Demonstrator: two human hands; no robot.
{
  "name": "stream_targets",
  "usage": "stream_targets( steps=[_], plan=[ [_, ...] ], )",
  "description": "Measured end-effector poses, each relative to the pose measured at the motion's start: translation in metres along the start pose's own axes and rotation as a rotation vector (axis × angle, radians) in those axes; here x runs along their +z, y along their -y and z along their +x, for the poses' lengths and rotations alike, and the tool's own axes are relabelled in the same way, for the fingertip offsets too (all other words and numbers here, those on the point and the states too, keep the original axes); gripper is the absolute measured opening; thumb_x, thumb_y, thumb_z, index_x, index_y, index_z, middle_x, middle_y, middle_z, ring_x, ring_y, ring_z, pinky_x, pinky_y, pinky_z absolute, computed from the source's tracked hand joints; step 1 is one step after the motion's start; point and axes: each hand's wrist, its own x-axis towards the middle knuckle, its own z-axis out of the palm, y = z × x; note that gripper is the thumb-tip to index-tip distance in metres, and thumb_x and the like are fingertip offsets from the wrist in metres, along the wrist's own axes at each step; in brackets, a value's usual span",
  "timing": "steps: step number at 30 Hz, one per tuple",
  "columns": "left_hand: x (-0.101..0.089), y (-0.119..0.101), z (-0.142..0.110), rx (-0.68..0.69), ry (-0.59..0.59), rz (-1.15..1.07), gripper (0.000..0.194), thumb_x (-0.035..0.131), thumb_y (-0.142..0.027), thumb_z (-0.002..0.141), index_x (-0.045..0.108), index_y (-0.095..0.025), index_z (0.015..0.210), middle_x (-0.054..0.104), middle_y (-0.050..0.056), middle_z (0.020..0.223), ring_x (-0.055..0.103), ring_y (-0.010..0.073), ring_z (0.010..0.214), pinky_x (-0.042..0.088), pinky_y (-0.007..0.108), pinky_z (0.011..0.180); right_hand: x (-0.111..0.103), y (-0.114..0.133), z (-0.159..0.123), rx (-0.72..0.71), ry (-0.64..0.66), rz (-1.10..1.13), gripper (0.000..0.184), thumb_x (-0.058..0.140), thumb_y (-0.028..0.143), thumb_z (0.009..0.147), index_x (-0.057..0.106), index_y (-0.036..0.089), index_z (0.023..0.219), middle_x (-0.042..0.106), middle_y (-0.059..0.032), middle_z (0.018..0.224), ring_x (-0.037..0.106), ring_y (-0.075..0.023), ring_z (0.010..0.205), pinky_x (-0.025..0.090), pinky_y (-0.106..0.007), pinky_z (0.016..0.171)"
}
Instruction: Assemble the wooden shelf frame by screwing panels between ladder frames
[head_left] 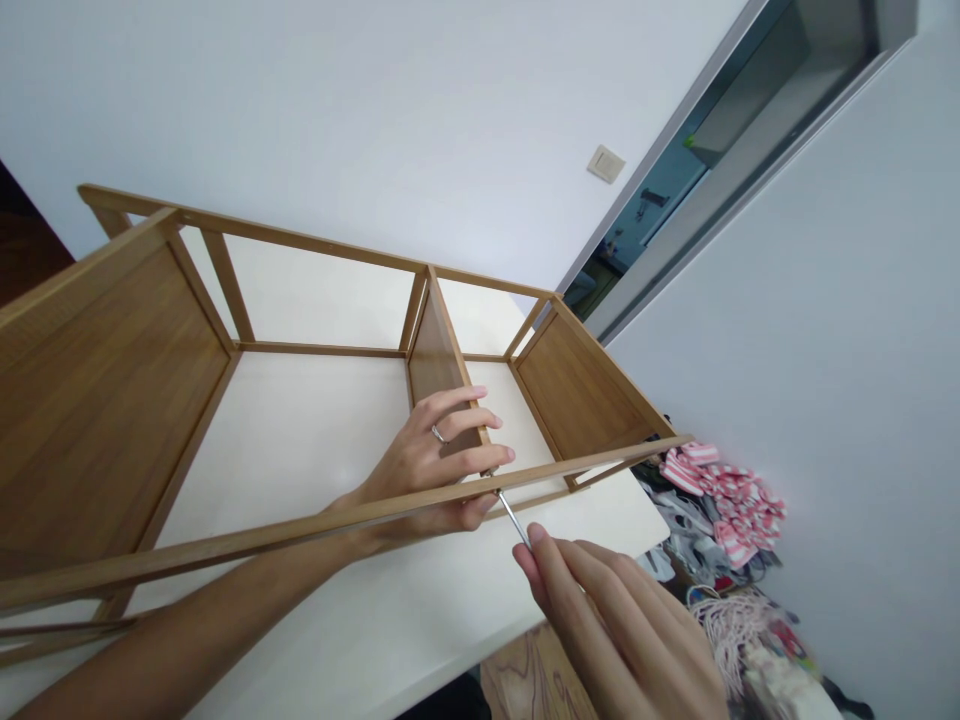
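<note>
A wooden shelf frame (307, 246) lies across a white table, with thin rails joining its panels. My left hand (442, 440) reaches between the rails and grips the edge of the middle panel (435, 345), a ring on one finger. Its thumb is below the near rail (315, 527), close to the joint. My right hand (615, 620) pinches a slim silver metal driver (514, 518), whose tip meets the near rail at that joint. The driver's handle is hidden in my fingers, so I cannot tell whether it is a screwdriver or a hex key.
The white table (420, 620) stands against a wall with a light switch (606, 164). Right of the table lies a heap with pink-striped cloth (739, 500) and pale cords (731, 630). Wood-patterned floor (529, 670) shows below the table's near edge. A doorway opens at upper right.
</note>
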Motion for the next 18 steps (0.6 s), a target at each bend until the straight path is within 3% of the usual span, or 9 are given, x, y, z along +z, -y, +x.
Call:
stream_targets(
  steps=[3,9,13,18],
  plan=[
    [0.0,-0.001,0.001,-0.002,-0.004,0.002,0.026,0.064,-0.025,0.093,0.068,-0.022,0.118,0.068,0.011,0.123,0.053,0.035,0.142,0.051,0.055,0.114,0.002,0.003,0.0,0.003,-0.019,-0.024,0.054,0.064,0.018,0.103,0.053,0.01,0.156,0.082,-0.0109,0.092,0.079,-0.0219,0.071,0.065,-0.026,0.068],
    [0.001,0.0,0.0,0.004,0.005,0.004,0.028,0.064,-0.027,0.094,0.068,-0.022,0.121,0.068,0.012,0.125,0.053,0.0355,0.142,0.051,0.056,0.115,0.002,0.009,0.0,-0.006,-0.035,-0.095,0.046,0.07,0.01,0.098,0.063,0.006,0.143,0.083,-0.011,0.097,0.079,-0.0229,0.076,0.065,-0.027,0.069],
    [0.001,0.0,0.0,0.004,0.0,0.008,0.028,0.063,-0.026,0.093,0.067,-0.022,0.121,0.067,0.012,0.125,0.053,0.0358,0.142,0.05,0.057,0.115,0.006,0.016,0.002,0.101,-0.072,-0.06,0.039,0.067,0.007,0.098,0.066,0.008,0.137,0.083,-0.0085,0.093,0.079,-0.0188,0.075,0.064,-0.023,0.074],
    [0.0,0.0,-0.001,0.006,0.011,0.014,0.029,0.064,-0.026,0.093,0.067,-0.022,0.122,0.067,0.012,0.125,0.051,0.0363,0.143,0.05,0.056,0.115,0.019,0.026,0.002,0.252,-0.151,-0.032,0.031,0.063,0.008,0.101,0.072,0.012,0.131,0.082,-0.0024,0.083,0.075,-0.0104,0.06,0.06,-0.014,0.069]
  ],
)
